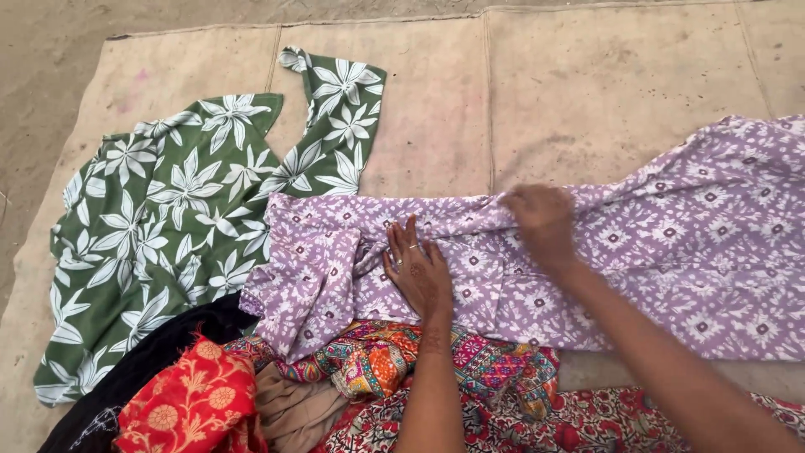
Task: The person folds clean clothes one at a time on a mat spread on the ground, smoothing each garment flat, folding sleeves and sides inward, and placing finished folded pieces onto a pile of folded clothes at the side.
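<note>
A purple cloth with a white print (671,252) lies spread across the mat, from the middle to the right edge. My left hand (417,268) rests flat on it with fingers apart, pressing the fabric down. My right hand (543,220) is blurred and pinches the cloth's upper folded edge. To the left lies a green cloth with white flowers (159,226), partly tucked under the purple one.
All of it lies on a beige mat (587,84) on sandy ground. Near me sits a heap of clothes: a red patterned piece (193,403), a black one (159,352), a multicoloured one (394,361) and a red-and-white print (587,424).
</note>
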